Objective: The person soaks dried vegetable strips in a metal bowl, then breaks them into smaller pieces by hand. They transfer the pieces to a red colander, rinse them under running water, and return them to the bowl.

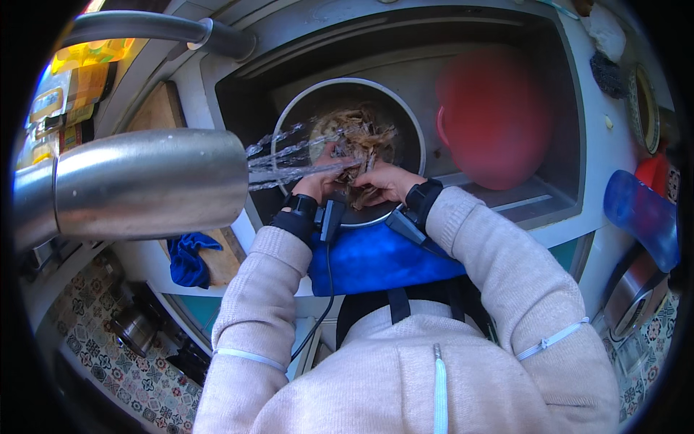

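A round dark pan with a pale rim [420, 135] stands in the sink, with brown, stringy dried food [360, 130] inside, whose exact kind I cannot tell. My left hand [323, 176] grips the left side of this bundle, its fingers partly hidden by the strands and water. From the right, my right hand [387, 183] holds the lower part of the same bundle between thumb and fingers. Water streams from a metal faucet head [152, 183] over my left hand and the food. Both wrists wear black straps with small devices.
A red plastic basin, blurred [493, 119], lies at the right of the dark sink [576, 163]. A blue cloth [379, 260] hangs over the front edge. Left are a blue rag [190, 260] and a wooden board [227, 249]. A blue translucent container [640, 214] is at the right.
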`<action>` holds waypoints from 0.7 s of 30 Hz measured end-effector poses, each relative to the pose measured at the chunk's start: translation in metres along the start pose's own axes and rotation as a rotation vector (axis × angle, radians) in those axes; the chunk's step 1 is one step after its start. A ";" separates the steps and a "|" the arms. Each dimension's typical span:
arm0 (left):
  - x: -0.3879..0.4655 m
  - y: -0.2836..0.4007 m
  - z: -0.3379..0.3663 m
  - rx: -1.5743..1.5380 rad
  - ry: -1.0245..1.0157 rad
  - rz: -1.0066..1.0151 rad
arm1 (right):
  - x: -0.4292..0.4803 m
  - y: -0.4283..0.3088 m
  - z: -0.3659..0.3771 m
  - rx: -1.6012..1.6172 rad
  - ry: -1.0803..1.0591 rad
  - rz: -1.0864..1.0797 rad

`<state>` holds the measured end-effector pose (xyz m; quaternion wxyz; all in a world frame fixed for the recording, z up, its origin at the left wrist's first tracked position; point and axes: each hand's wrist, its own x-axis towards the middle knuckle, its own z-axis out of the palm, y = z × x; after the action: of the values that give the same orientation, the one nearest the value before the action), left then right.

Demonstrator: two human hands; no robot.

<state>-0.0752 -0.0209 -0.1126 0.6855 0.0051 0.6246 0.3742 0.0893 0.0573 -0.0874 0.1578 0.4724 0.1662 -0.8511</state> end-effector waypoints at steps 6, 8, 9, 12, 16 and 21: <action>-0.062 0.033 -0.013 -0.233 -0.033 -0.078 | -0.025 0.005 -0.012 0.067 -0.097 -0.183; -0.074 0.041 -0.018 -0.136 0.041 0.013 | -0.041 -0.003 -0.015 0.046 -0.015 -0.251; -0.076 0.042 -0.018 -0.093 0.031 0.076 | -0.047 -0.006 -0.015 0.023 0.036 -0.262; -0.062 0.035 -0.010 0.269 0.165 0.123 | -0.048 -0.012 -0.019 -0.097 0.240 -0.313; -0.027 0.016 0.027 0.198 0.162 -0.020 | -0.013 -0.010 -0.021 -0.065 0.261 -0.206; -0.019 0.001 0.041 -0.168 0.020 -0.250 | 0.006 0.001 -0.010 -0.260 0.063 -0.090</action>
<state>-0.0396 -0.0113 -0.0865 0.7186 -0.1338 0.5936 0.3368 0.0944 0.0596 -0.0973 0.1743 0.4664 0.3010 -0.8133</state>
